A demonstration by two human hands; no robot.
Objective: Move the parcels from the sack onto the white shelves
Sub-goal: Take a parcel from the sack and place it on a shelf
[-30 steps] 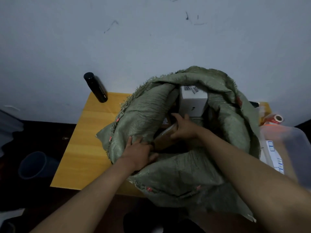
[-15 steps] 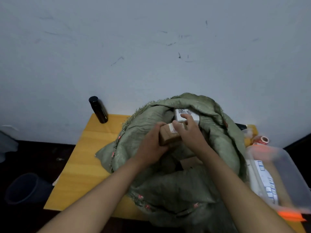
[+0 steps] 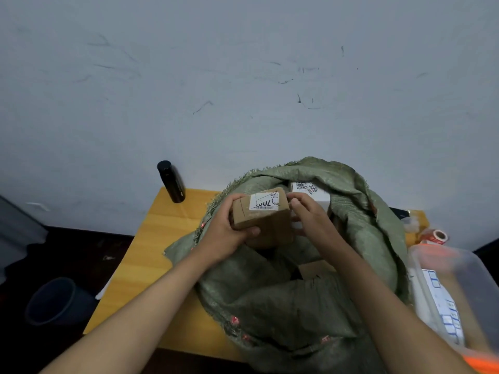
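Brown parcel (image 3: 263, 217) held clear above the mouth of the sack (image 3: 297, 292), near the far edge of the surface (image 3: 151, 255). Your left hand (image 3: 229, 233) wraps its left end, thumb beneath; your right hand (image 3: 307, 214) pinches the right end. The long axis runs between both grips, label up; no shelves in view

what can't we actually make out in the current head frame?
- White shelves: not in the head view at all.
- Sack contents: folds hide all but a white parcel and a brown corner.
- Brown parcel: label too small to read; left hand and right hand cover its sides.
- Clear bin: blurred, cut off by the right edge.
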